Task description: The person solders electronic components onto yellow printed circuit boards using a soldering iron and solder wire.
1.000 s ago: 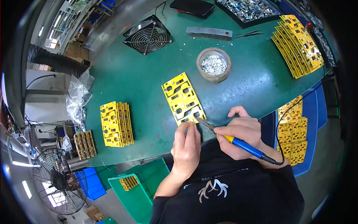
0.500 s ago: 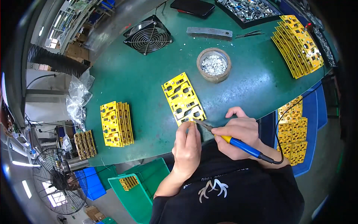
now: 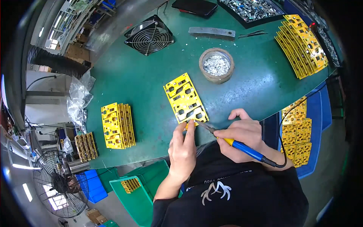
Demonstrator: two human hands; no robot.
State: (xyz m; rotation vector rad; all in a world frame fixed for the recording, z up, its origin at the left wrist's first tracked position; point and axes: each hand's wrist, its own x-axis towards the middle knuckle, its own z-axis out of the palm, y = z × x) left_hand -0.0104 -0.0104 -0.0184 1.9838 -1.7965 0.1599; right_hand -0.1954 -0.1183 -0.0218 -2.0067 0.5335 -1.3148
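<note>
A yellow circuit board panel with dark cutouts lies on the green table, its near end by my hands. My left hand has two fingers stretched out and apart, their tips touching the board's near edge; its thumb is hidden. My right hand is closed around a soldering iron with a blue and yellow handle. The iron's tip reaches the near end of the board, close to my left fingertips. Exactly what the tip touches is too small to tell.
Beyond the board stands a round pot of silvery bits. Yellow board stacks stand left and far right. Across the back are a small fan, a metal bar, tweezers and a parts tray. The iron's cord trails right.
My left hand has shifted slightly left, and its fingers have gone from pressed together to apart on the board's edge. My right hand and the iron have barely moved.
</note>
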